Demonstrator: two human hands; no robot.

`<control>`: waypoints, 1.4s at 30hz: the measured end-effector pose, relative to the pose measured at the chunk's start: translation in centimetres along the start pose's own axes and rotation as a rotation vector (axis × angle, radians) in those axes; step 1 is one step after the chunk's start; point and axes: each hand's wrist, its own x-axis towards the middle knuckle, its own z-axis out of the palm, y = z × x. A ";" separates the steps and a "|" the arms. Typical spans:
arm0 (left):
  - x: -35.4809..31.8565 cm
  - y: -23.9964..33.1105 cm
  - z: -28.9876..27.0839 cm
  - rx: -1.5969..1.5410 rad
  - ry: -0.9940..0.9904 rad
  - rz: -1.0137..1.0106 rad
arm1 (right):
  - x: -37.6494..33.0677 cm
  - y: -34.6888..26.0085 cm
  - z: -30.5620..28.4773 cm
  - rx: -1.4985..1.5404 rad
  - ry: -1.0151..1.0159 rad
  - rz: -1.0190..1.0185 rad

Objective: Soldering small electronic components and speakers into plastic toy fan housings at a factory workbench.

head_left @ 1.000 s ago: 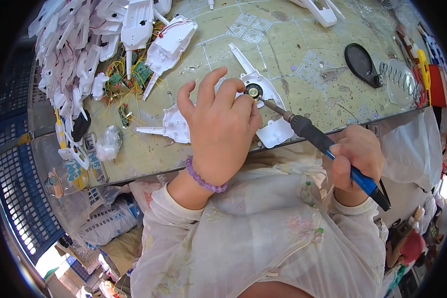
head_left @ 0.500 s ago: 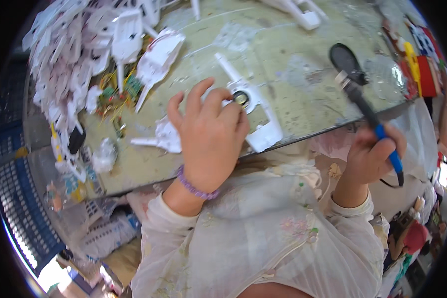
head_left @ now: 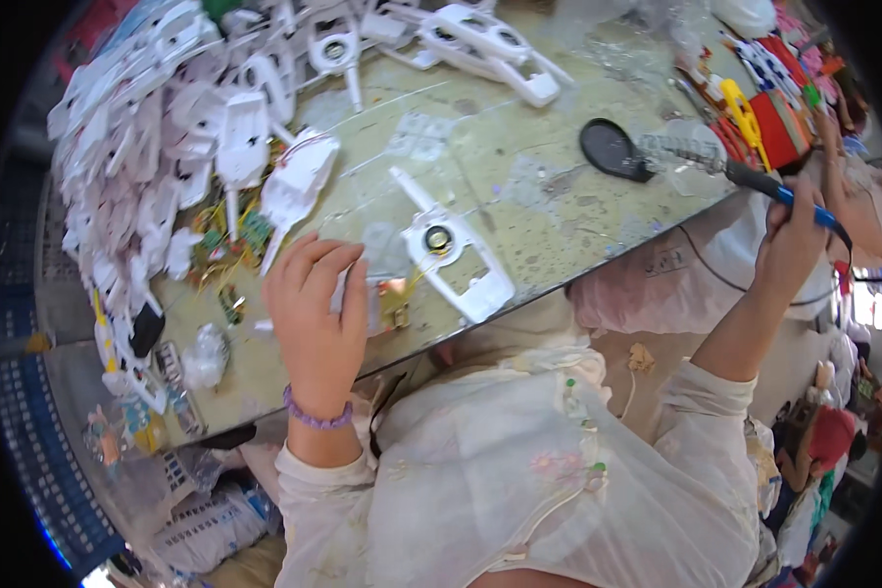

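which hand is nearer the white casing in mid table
Left: the left hand is left of the white casing; the right hand, with the soldering iron, is farther, to its right.

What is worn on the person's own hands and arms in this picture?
There are no gloves. The left hand has a purple beaded bracelet at the wrist; the right hand shows none. The sleeves are thin, whitish and end before both wrists.

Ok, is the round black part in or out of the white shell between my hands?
In: the round black part sits in the ring of the white shell, white plastic around it.
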 end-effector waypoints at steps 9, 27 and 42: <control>-1.1 -2.5 -1.6 -0.131 -0.152 -0.068 | -8.9 4.3 6.2 0.010 0.042 0.018; -1.1 -2.3 -3.1 -0.123 -0.310 0.155 | -17.7 -2.4 15.0 0.289 -0.895 0.489; -5.3 -6.7 -4.9 -0.405 -0.504 -0.023 | -19.9 -4.4 17.5 0.234 -1.330 -0.081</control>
